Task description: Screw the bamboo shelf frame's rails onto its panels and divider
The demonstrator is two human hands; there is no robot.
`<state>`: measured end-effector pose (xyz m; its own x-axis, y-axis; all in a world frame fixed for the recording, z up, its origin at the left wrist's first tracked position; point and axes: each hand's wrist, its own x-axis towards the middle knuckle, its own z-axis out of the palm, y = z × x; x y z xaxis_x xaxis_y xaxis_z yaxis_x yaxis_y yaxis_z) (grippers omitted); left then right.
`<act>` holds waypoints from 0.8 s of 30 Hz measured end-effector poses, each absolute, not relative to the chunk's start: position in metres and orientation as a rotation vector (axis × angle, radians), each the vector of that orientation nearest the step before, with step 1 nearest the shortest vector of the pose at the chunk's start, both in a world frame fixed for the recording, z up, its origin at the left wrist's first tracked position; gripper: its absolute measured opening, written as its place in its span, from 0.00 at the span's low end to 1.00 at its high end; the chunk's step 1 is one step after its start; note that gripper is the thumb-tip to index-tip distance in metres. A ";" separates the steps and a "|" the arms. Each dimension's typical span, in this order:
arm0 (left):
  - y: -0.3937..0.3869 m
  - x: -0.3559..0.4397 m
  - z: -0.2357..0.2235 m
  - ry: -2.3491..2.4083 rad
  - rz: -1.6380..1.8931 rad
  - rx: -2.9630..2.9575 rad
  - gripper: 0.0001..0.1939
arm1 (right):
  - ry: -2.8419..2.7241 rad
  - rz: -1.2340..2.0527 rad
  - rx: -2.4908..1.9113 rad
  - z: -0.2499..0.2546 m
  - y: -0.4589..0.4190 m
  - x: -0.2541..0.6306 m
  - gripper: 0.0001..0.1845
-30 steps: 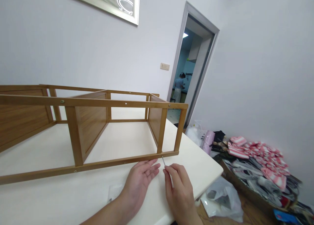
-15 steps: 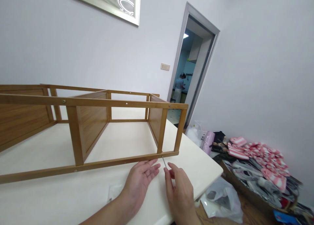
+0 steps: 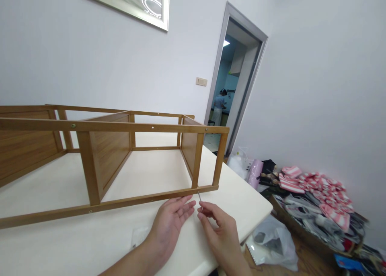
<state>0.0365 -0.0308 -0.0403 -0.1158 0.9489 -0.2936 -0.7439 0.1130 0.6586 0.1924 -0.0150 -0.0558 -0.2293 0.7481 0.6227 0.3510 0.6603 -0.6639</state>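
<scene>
A brown wooden shelf frame [image 3: 141, 197] lies on its side on the white table [image 3: 241, 205], its panels standing upright between the rails. Pinched in the fingers of my right hand [image 3: 218, 227] is a slim metal Allen key [image 3: 199, 197]. Its tip meets the front lower rail near the right end, at the foot of a crosspiece; the bolt there is too small to make out. My left hand [image 3: 171, 221] is open, palm turned up, with its fingertips at the rail just left of the key. A small clear plastic bag [image 3: 139, 236] lies beside my left forearm.
Right of the table, a cardboard box [image 3: 301, 232] overflows with clothes and pink striped fabric [image 3: 325, 187]. A translucent plastic bag [image 3: 274, 242] sits near the table corner. Beyond the doorway [image 3: 238, 79], a person [image 3: 218, 107] stands in another room.
My right hand's fingers have shifted round the Allen key, with the thumb lower and the fingers more curled. My left hand stays by the rail. The view has moved slightly.
</scene>
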 end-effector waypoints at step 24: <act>-0.030 0.038 -0.038 0.843 1.476 0.300 0.03 | -1.866 -0.005 -0.926 -0.057 -0.016 0.182 0.08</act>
<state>0.0376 -0.0305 -0.0382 -0.1197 0.9430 -0.3106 -0.7470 0.1205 0.6538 0.1824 -0.0156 -0.0567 -0.1954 0.5910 0.7826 0.5955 0.7055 -0.3842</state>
